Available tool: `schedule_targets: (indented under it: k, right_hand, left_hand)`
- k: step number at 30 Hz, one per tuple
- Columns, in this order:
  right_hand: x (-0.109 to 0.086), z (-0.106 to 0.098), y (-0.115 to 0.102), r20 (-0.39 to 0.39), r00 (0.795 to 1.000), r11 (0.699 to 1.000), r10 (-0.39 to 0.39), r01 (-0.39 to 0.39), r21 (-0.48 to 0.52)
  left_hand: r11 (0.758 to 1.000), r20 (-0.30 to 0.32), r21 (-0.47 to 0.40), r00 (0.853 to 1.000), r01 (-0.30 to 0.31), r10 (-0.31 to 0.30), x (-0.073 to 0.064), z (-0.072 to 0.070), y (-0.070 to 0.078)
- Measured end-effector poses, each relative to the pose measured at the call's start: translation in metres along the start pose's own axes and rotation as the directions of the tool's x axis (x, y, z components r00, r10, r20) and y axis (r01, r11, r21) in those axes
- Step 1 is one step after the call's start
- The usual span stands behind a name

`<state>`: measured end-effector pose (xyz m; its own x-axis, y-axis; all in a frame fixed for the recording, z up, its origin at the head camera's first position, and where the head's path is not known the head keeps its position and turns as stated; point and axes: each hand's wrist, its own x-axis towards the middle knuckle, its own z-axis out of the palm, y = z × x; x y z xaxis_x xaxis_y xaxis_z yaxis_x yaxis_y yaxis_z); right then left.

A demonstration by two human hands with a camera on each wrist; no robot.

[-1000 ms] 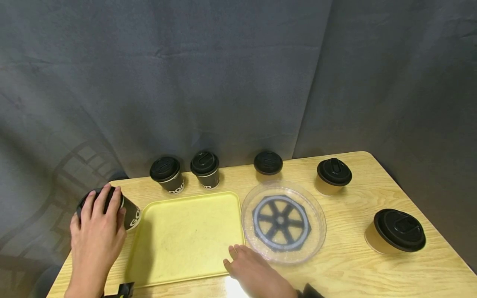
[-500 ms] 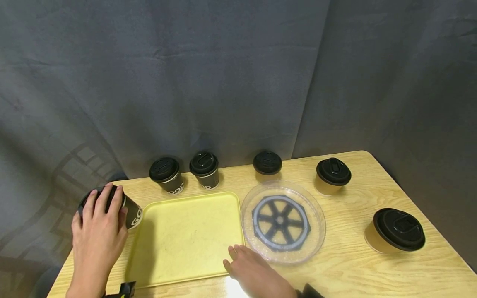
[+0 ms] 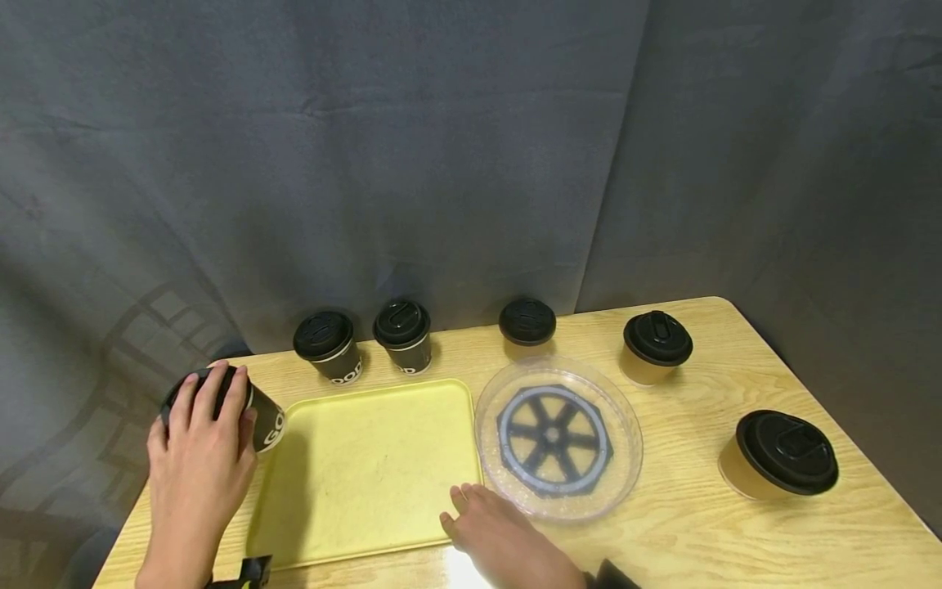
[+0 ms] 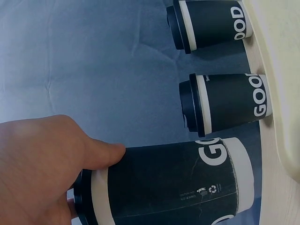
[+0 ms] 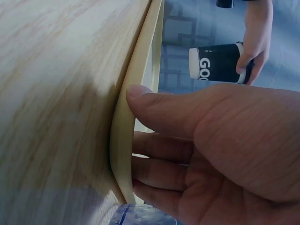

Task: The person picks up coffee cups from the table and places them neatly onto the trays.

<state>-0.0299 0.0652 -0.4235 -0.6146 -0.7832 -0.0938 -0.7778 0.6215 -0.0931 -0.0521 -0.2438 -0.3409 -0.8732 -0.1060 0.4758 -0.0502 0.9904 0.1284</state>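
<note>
From where I stand, the left hand (image 3: 200, 466) curls round the lid end of a black cup (image 4: 159, 183), off the desk (image 3: 688, 442) near the yellow tray's (image 3: 383, 466) left edge; the right hand (image 3: 504, 532) pinches the tray's near right corner; a clear dish (image 3: 627, 446) shows a dark spoked shape (image 3: 553, 437), inside or beneath, I can't tell; lids hide the contents of five other cups (image 3: 648, 364).

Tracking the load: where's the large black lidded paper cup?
The large black lidded paper cup is at the head view's left, in the left hand, near the yellow rectangular tray.
</note>
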Motion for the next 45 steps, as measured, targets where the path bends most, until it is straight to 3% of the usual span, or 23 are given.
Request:
schedule_targets:
  k: [11, 18, 26, 45]
  right_hand:
    - [0.001, 0.000, 0.000, -0.002, 1.000, 1.000, -0.003, 0.003, -0.015]
    - [0.001, 0.000, 0.000, -0.006, 1.000, 1.000, 0.003, -0.003, -0.014]
    - [0.001, -0.002, -0.002, 0.037, 0.999, 0.999, 0.030, -0.030, -0.010]
    - [0.002, 0.000, -0.001, -0.005, 1.000, 1.000, 0.005, -0.005, -0.012]
  left_hand:
    - [1.000, -0.016, -0.004, 1.000, -0.020, 0.020, 0.001, 0.003, 0.002]
    - [1.000, 0.006, 0.001, 1.000, -0.026, 0.026, 0.001, 0.005, 0.004]
    - [0.999, -0.029, -0.008, 0.999, -0.042, 0.042, 0.001, 0.006, 0.008]
    - [0.996, -0.061, -0.030, 0.995, -0.083, 0.081, 0.002, 0.014, 0.011]
